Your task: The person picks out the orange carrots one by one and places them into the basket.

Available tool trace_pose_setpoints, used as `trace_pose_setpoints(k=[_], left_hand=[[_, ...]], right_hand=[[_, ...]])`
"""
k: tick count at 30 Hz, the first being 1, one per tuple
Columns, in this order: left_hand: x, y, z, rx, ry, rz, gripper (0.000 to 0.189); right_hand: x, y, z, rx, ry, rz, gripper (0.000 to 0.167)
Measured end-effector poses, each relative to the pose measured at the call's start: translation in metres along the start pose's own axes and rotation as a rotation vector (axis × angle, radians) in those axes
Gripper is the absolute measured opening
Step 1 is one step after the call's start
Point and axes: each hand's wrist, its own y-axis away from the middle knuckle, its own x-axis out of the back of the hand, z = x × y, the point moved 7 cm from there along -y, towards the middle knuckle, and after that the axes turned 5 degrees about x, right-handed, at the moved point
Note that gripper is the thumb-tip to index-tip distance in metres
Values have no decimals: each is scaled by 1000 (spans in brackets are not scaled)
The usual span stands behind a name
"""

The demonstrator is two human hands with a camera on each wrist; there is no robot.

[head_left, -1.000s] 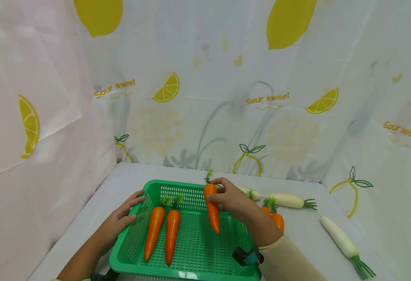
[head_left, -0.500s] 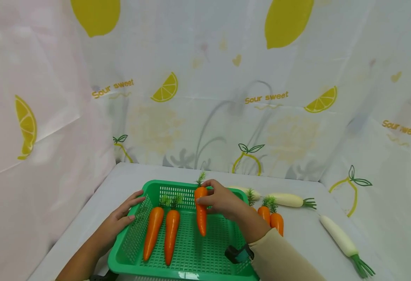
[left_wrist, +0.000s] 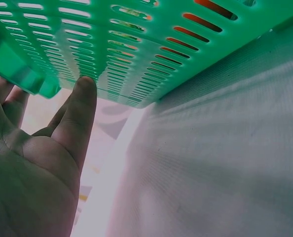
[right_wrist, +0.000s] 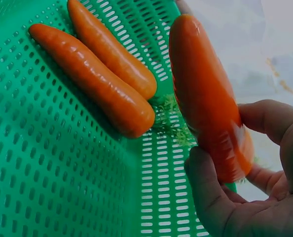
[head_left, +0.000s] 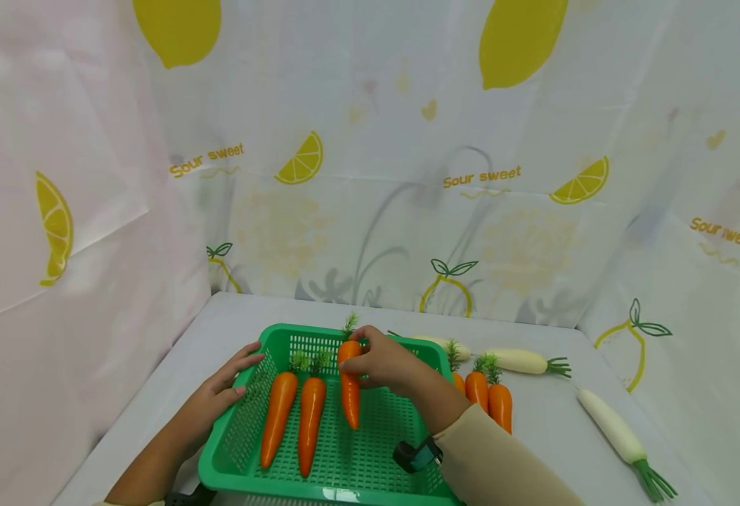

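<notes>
My right hand (head_left: 387,362) pinches a toy-looking orange carrot (right_wrist: 205,94) near its leafy top. That carrot hangs tip down above the green basket (head_left: 332,490), apart from two other carrots, a left one (head_left: 278,418) and a right one (head_left: 310,422), lying side by side on its floor. In the right wrist view, thumb and fingers press the thick end from both sides. On the basket's left rim rests my left hand (head_left: 214,397), its fingers fairly straight. One finger (left_wrist: 80,106) touches the slotted outer wall in the left wrist view.
Right of the basket lie several more carrots (head_left: 500,407), partly behind the basket and right arm. White radishes are on the white tabletop: one (head_left: 521,360) at the back, another (head_left: 610,427) farther right, and a third (head_left: 445,344) partly hidden. Lemon-printed cloth (head_left: 370,232) surrounds the table.
My right hand has carried the carrot leftward above the basket, closer to the two carrots inside. More of the carrots outside now shows. The left hand has stayed on the rim.
</notes>
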Motion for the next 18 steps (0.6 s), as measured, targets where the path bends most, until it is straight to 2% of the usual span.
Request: trace_pose_setpoints(k=[10, 18], left_hand=[[-1, 1, -2, 2, 3, -5, 48], [-1, 0, -2, 10, 21, -4, 48]], right_hand=[[-16, -4, 7, -29, -1, -20, 53], [-24, -9, 16, -60, 78, -6, 54]])
